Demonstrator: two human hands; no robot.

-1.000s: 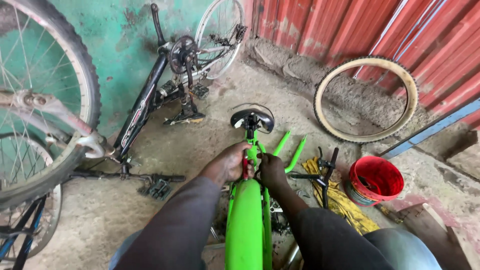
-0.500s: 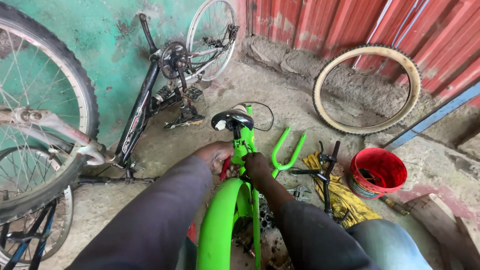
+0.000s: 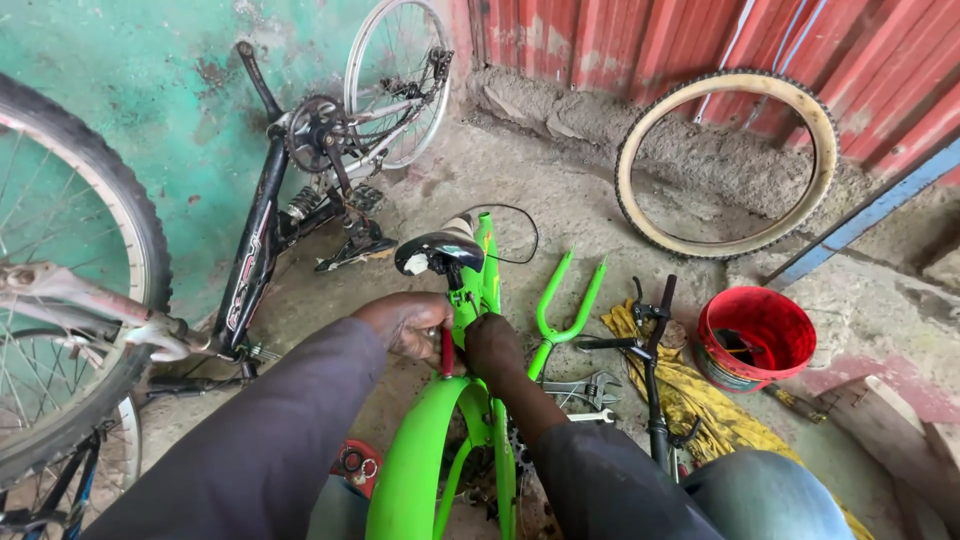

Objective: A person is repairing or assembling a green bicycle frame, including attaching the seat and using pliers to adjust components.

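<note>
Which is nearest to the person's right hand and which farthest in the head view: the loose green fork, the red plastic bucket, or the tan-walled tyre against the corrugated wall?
1. Loose green fork: just right of the right hand, on the ground.
2. Red plastic bucket: farther right, beyond the black handlebar.
3. Tan-walled tyre: farthest, up at the red corrugated wall.

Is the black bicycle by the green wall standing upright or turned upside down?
Upside down: the black bicycle has its crank and wheel up, leaning against the wall.

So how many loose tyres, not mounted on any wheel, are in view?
1. A tan-walled tyre leans against the red corrugated wall at upper right. Others may lie hidden beyond the picture's edges.
</note>
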